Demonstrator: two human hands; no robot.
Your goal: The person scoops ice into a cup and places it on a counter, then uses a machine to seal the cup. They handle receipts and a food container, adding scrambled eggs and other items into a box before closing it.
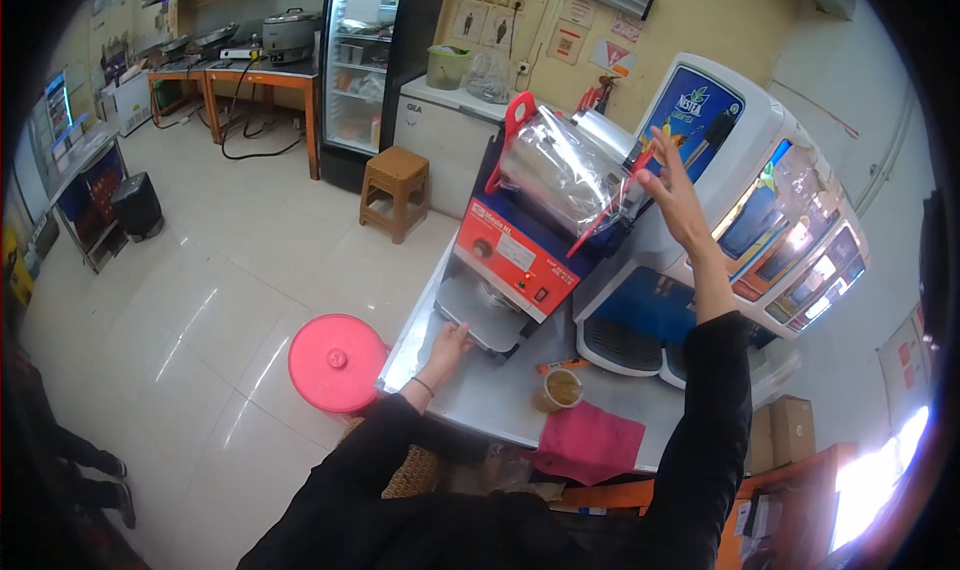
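On the metal table stands a red and blue cup sealer [517,259] with a roll of clear film [566,169] between red end plates. My left hand [448,352] grips the front edge of its grey metal sliding tray [480,311], which is partly under the machine. Raised at the film roll's right side, my right hand [679,202] has its fingers apart and holds nothing. Just beyond its fingertips is the sealer's black-gripped lever [716,131]. A plastic cup [561,390] with brownish contents sits on the table in front of the machine, beside a pink cloth [589,442].
A white drink dispenser [750,180] stands close on the right. Left of the metal table [487,412] is a pink lidded bucket [337,364]. A brown plastic stool [395,191] and glass-door fridge [364,60] are farther back. A person's feet [120,487] show at lower left.
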